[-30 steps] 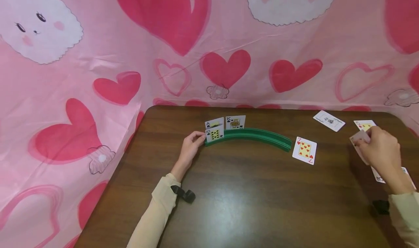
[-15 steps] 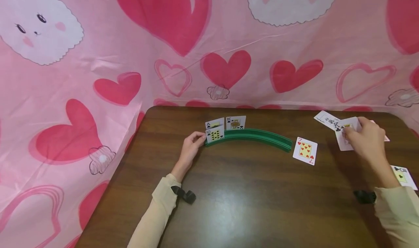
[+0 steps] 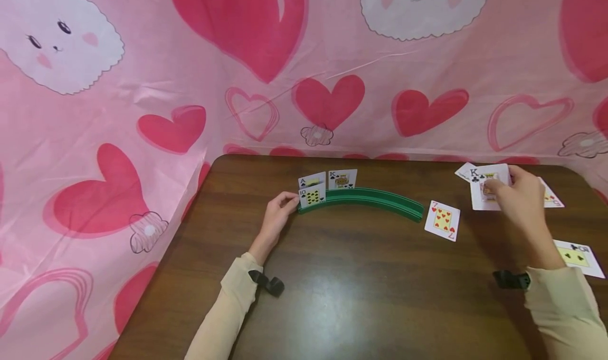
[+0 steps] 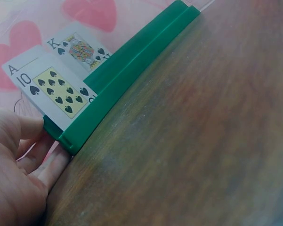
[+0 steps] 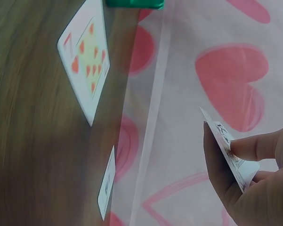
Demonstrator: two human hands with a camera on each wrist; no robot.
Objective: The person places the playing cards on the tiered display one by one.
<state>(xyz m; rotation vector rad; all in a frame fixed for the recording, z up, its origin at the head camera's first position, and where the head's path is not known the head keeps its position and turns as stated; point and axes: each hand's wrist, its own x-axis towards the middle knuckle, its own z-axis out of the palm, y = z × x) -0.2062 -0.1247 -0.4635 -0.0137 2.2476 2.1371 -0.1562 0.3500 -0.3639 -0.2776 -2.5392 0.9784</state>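
Note:
At the left end of the curved green card holder (image 3: 380, 199), my left hand (image 3: 277, 215) grips that end between thumb and fingers, as the left wrist view shows. In the holder stand the ten of spades (image 3: 312, 196), with the ace of spades (image 3: 306, 180) behind it, and the king of spades (image 3: 341, 179) to their right. My right hand (image 3: 524, 201) pinches the king of clubs (image 3: 477, 197) above the table's right side, its face toward the head camera. In the right wrist view the thumb lies on the card's face (image 5: 222, 134).
The seven of hearts (image 3: 442, 220) lies by the holder's right end. Behind the raised card, another card (image 3: 463, 172) is partly hidden. A red-suit card (image 3: 553, 197) and a clubs card (image 3: 581, 258) lie at the far right. A pink heart-patterned cloth (image 3: 380, 112) hangs behind the table.
My right hand has moved left with the king of clubs, turning its face into view and uncovering more of the clubs card. My left hand and the holder have stayed in place.

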